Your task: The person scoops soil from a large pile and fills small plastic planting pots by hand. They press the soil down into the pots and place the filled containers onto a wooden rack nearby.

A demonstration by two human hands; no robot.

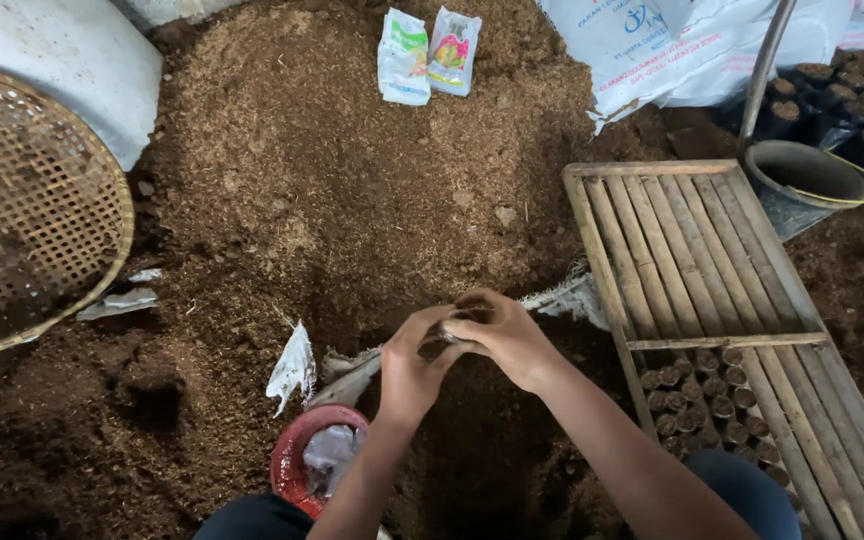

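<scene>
Both hands, left hand (pixel 414 365) and right hand (pixel 505 335), clamp together on a small dark pot (pixel 442 340) above the soil heap (pixel 352 180), best held upright and packed firmly.

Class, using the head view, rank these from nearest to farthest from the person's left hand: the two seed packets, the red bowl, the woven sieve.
Measured from the left hand:
1. Red bowl, just below it, toward the person.
2. Woven sieve, far off at the left edge.
3. Two seed packets, at the top, beyond the soil pile.
</scene>
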